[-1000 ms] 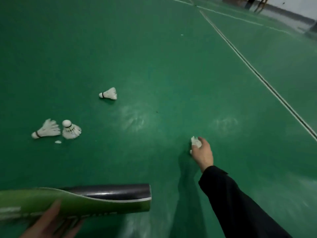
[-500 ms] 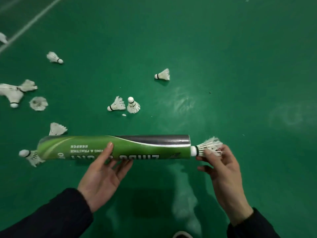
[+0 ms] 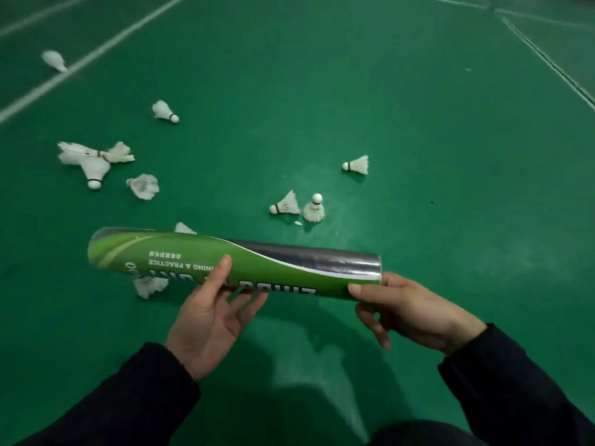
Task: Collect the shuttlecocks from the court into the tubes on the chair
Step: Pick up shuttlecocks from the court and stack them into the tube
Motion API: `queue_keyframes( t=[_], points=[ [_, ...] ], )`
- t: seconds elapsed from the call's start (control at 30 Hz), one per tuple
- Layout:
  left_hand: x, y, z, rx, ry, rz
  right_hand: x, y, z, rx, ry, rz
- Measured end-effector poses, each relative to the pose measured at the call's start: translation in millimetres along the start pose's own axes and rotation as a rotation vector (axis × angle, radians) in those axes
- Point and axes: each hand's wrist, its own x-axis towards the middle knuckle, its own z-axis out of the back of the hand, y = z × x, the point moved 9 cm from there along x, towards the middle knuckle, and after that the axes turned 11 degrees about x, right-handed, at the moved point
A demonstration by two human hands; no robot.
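Surface: green court floor (image 3: pixel 418 123), matte, with pale scuffed patches at 3 o'clock and near the bottom centre. A white boundary line (image 3: pixel 90 57) runs diagonally across the 10 to 11 o'clock sector; a second, darker-edged line (image 3: pixel 547 59) crosses the 1 to 2 o'clock corner. No walls or furniture are visible.

Tube (image 3: pixel 235 263): green and silver, held roughly level across the centre, printed lettering upside down to the viewer. The left hand (image 3: pixel 209 320) supports it from beneath, thumb on the near side, fingers curled under. The right hand (image 3: pixel 409 312) is at the tube's right end at 4 o'clock, thumb on the rim; whether its fingers grip anything cannot be told.

Shuttlecocks on the floor: one shuttlecock on its side (image 3: pixel 356 164) at 1 o'clock; a pair just above the tube, one lying (image 3: pixel 286 204), one standing cork-up (image 3: pixel 314 209); a cluster of three (image 3: pixel 93 159) at 9 to 10 o'clock with a crushed one (image 3: pixel 144 186) beside it; a single one (image 3: pixel 165 111) at 10 o'clock; a blurred one (image 3: pixel 54 60) by the white line. Two more are partly hidden by the tube, one behind its top edge (image 3: pixel 184 228), one below its left end (image 3: pixel 149 284).

Both sleeves are dark.
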Motion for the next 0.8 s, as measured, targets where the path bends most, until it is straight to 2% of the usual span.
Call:
queue_keyframes(
  t=[0.03, 0.1, 0.13, 0.27, 0.4, 0.47, 0.67, 0.8],
  points=[
    [-7.6, -10.3, 19.9, -0.026, -0.015, -0.015, 9.1, -6.9, -18.7, 0.057, 0.083, -0.102],
    [-22.5, -27.5, 55.8, -0.075, -0.029, -0.047, 27.3, -9.2, -53.2, 0.084, 0.149, -0.146],
    [-29.3, -36.6, 70.7, -0.093, -0.03, -0.068, 38.2, -5.4, -67.6, 0.057, 0.147, -0.104],
    [-46.9, -66.5, 112.2, -0.145, -0.087, -0.133, 72.0, 12.2, -104.7, -0.092, -0.037, 0.064],
    [-41.1, -69.7, 127.3, -0.139, -0.09, -0.111, 79.1, 5.5, -131.7, -0.103, 0.018, -0.025],
    [-32.9, -65.0, 126.4, -0.131, -0.071, -0.101, 79.4, 1.9, -128.7, -0.055, 0.034, -0.037],
    [-8.4, -56.8, 116.5, -0.111, -0.079, -0.092, 84.7, -2.1, -90.8, -0.105, -0.151, 0.06],
    [3.4, -51.9, 116.6, -0.099, -0.101, -0.094, 103.1, -24.7, -71.3, 0.096, -0.091, -0.061]
  ],
)
